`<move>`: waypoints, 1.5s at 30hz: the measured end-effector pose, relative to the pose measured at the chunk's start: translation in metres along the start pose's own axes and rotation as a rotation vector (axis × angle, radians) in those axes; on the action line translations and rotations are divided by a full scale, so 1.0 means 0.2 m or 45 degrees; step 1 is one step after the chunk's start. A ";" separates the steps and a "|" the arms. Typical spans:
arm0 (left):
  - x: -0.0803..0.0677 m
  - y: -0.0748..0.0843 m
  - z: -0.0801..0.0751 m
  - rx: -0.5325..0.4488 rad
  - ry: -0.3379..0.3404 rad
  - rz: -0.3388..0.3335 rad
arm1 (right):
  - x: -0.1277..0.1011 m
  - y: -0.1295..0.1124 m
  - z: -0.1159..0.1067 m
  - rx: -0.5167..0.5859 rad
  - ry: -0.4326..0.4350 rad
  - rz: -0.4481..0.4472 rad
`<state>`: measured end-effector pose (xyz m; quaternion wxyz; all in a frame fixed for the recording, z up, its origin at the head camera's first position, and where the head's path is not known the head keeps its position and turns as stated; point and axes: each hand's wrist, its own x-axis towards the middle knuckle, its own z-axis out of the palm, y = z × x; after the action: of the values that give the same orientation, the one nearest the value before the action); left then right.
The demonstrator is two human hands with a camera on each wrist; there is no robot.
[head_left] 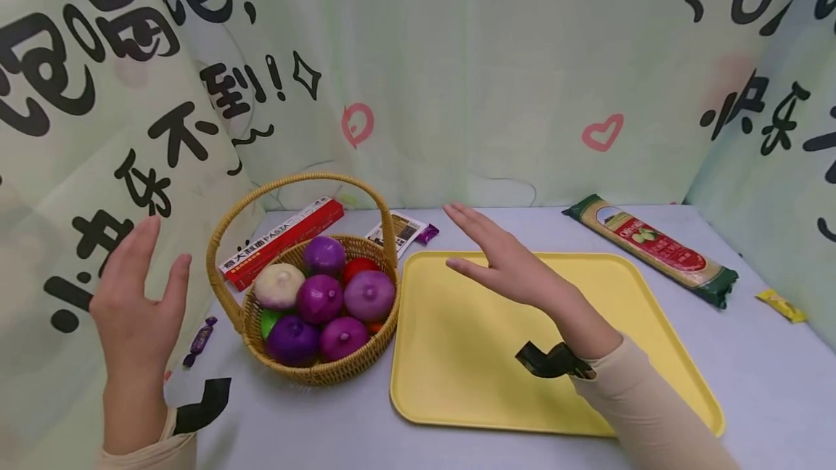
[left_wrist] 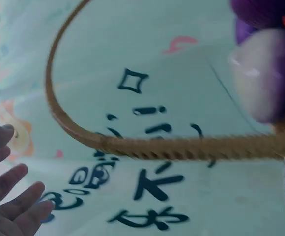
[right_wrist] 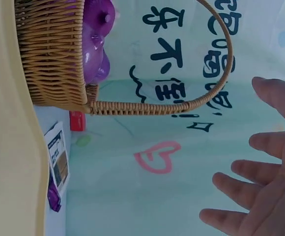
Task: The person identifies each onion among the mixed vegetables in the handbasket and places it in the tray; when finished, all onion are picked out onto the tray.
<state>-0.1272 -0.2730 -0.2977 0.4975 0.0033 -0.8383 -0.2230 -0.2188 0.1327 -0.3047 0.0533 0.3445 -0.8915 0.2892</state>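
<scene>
Head view shows both hands raised with fingers spread, holding nothing, left hand and right hand flanking a wicker basket of onions near the table's left edge, seemingly approaching to grasp it.

A pale lilac counter is enclosed on the left, far and right sides by pale green fabric curtains printed with black Chinese characters and pink hearts, under soft, even light.
</scene>
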 end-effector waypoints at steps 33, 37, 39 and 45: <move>-0.26 -0.11 0.20 -0.142 -0.209 -0.211 | 0.46 -0.04 0.42 0.230 -0.521 -0.167; -0.26 -0.11 0.19 -0.132 -0.222 -0.218 | 0.47 -0.03 0.42 0.239 -0.630 -0.175; -0.27 -0.11 0.19 -0.128 -0.225 -0.222 | 0.48 -0.03 0.43 0.218 -0.674 -0.196; -0.26 -0.11 0.18 -0.123 -0.234 -0.218 | 0.51 -0.04 0.45 0.064 -0.737 -0.292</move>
<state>-0.1366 -0.2668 -0.3638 0.3972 0.0303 -0.8654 -0.3040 -0.2816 0.0179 -0.3440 -0.1791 0.5120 -0.8176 0.1931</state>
